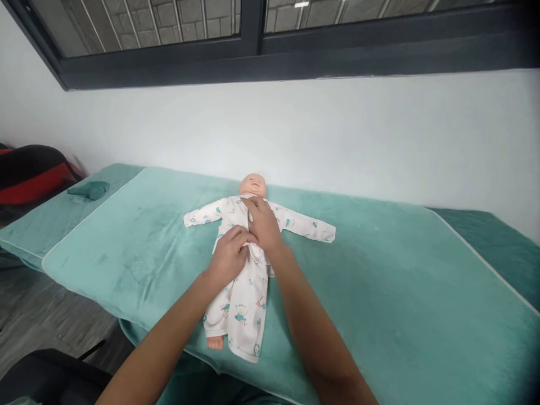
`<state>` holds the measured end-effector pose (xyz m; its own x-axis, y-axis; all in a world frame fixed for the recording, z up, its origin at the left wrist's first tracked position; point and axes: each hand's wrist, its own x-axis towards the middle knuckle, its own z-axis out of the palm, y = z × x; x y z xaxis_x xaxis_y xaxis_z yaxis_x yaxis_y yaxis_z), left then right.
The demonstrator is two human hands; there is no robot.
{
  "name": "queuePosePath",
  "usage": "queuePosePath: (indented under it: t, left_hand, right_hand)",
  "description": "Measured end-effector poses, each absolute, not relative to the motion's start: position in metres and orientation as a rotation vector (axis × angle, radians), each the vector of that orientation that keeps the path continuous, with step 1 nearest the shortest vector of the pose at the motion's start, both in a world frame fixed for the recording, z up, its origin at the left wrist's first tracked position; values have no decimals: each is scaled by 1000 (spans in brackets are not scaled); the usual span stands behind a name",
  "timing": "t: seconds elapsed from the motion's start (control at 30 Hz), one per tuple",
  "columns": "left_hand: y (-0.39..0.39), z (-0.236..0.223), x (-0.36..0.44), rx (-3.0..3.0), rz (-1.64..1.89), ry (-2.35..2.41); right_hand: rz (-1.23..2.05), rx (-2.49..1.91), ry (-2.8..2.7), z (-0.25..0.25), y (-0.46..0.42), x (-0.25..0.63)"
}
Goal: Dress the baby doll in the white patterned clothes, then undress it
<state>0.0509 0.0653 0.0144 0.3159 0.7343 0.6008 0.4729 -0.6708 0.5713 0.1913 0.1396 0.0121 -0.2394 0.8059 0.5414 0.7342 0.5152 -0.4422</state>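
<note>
A baby doll [252, 184] lies on its back on the green covered bed, head toward the wall. It wears a white printed baby shirt [301, 222] with both sleeves spread out sideways, and matching trousers [248, 315]. One bare foot shows below the left trouser leg; the other leg's end is covered. My left hand [231, 253] is closed with bent fingers at the shirt's lower front, near the waist. Just above it, my right hand [265, 225] has its fingers curled on the shirt's front at the chest. The fingertips and the cloth between them are partly hidden.
The massage bed [379, 304] with its green cover stands along a white wall below a dark-framed window [253, 50]. A face hole [88, 191] is at its left end. Red and black chairs [36, 174] are at far left, and a black seat [50, 377] at lower left.
</note>
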Motion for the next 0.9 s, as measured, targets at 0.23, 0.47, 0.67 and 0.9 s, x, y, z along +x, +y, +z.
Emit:
queuePosePath:
  t: [0.23, 0.47, 0.67, 0.9]
  left_hand:
    - [47, 5, 45, 2516, 1074, 1007]
    - [44, 14, 26, 2702, 913, 1049]
    - [100, 25, 18, 2421, 1336, 1389]
    - [203, 38, 56, 2005, 1039, 1523]
  right_hand:
    - [154, -1148, -1763, 0, 142, 189]
    - [200, -1355, -1413, 7, 143, 195]
    - [485, -1563, -1461, 7, 153, 203]
    - [604, -1542, -1441, 4, 160, 212]
